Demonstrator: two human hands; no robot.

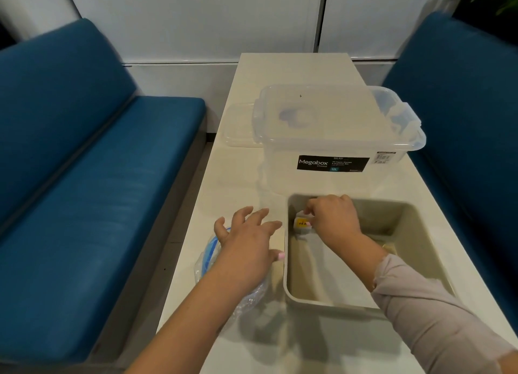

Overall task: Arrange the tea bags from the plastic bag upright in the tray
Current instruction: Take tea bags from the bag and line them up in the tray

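Early days on this one, as far as I can judge. The beige tray (414,222) sits on the near right of the surface (294,74), and I can only make out one clear tea bag (302,224) in it, a small packet with a yellow label reading "TEA", tucked into the far-left corner. There may be something low against the tray's right wall behind my forearm, but it's too hidden to call. So I'd say one bag is being placed and most of the job is left.

My right hand (335,219) is reaching into that corner, knuckles up, fingers curled down and pinching the tea bag near its top. The bag looks roughly upright against the corner wall, though my fingers cover enough of it that I can't swear to it.

My left hand (249,240) is outside the tray, just beside its left wall, palm down with fingers spread and relaxed, gripping nothing. It hovers over or rests on the clear plastic bag (213,261) with the blue zip edge, which lies crumpled on the surface under my wrist. I can't tell how many tea bags remain inside; the plastic is too glary and my arm covers most of it.

Behind the tray stands a lidded clear Megabox storage box (330,138), not involved right now.
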